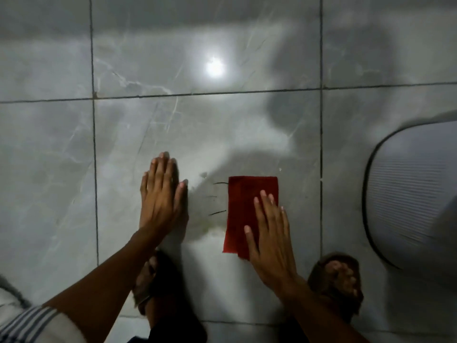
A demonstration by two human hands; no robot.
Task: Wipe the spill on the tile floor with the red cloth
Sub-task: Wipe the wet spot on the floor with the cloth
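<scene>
- The red cloth (247, 209) lies flat on the grey tile floor (247, 125), folded into a narrow rectangle, between the person's two hands.
- The right hand (269, 241) presses palm-down on the cloth's near right part, fingers straight and slightly apart, gripping nothing.
- The left hand (162, 194) rests flat on bare tile just left of the cloth, fingers straight and close together, holding nothing.
- The spill (210, 224) shows as a dull wet patch with a few dark streaks between the left hand and the cloth's left edge, seemingly not yet cleared.
- The cloth looks thin, soft and light; it will probably bunch or unfold if pushed from one corner.
- A flat palm over its middle, pressing down while sliding left, seems the safest hold.
- The glossy wet tile is likely slippery under the cloth.
</scene>
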